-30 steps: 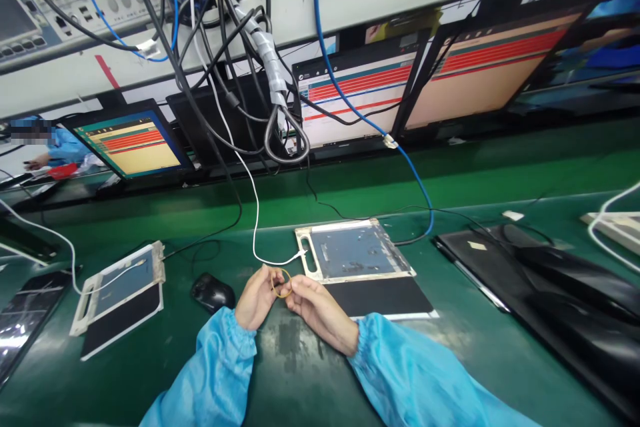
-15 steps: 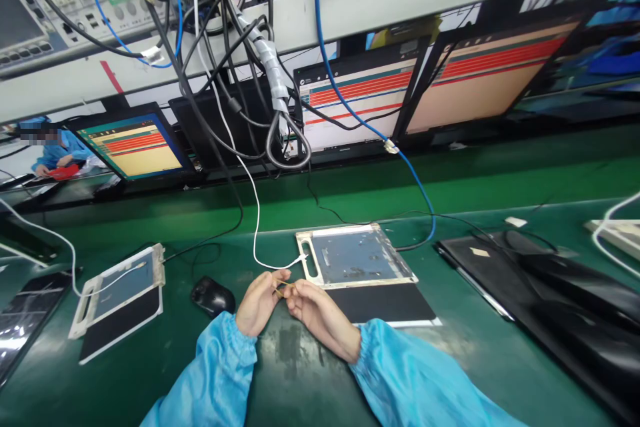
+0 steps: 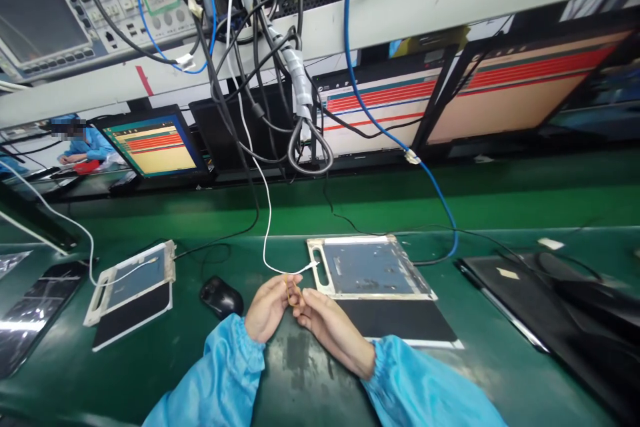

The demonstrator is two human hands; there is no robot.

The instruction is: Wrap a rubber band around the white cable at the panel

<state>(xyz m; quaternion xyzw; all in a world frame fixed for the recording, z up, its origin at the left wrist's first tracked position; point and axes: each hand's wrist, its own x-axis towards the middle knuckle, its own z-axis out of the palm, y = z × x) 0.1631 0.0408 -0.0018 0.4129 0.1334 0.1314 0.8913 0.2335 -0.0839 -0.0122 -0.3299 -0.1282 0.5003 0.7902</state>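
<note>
Over the green bench mat, my left hand (image 3: 267,307) and my right hand (image 3: 325,320) meet fingertip to fingertip. Both pinch a small yellowish rubber band (image 3: 291,290) between them. Just beyond my fingers lies a grey metal fixture tray (image 3: 367,267) with a white frame and a slot handle. A white cable (image 3: 267,213) hangs from above and plugs into the tray's left edge. Both my arms wear light blue sleeves.
A black mouse (image 3: 220,295) lies left of my hands. A second fixture tray (image 3: 133,280) sits further left, dark flat devices (image 3: 560,307) to the right. Lit monitors (image 3: 375,103) and hanging cables (image 3: 280,80) line the back. Another person (image 3: 83,143) in blue works at far left.
The rubber band was held as an open loop a second ago; now it is squeezed narrow between my fingertips. My head has shifted, so everything sits slightly further right in view.
</note>
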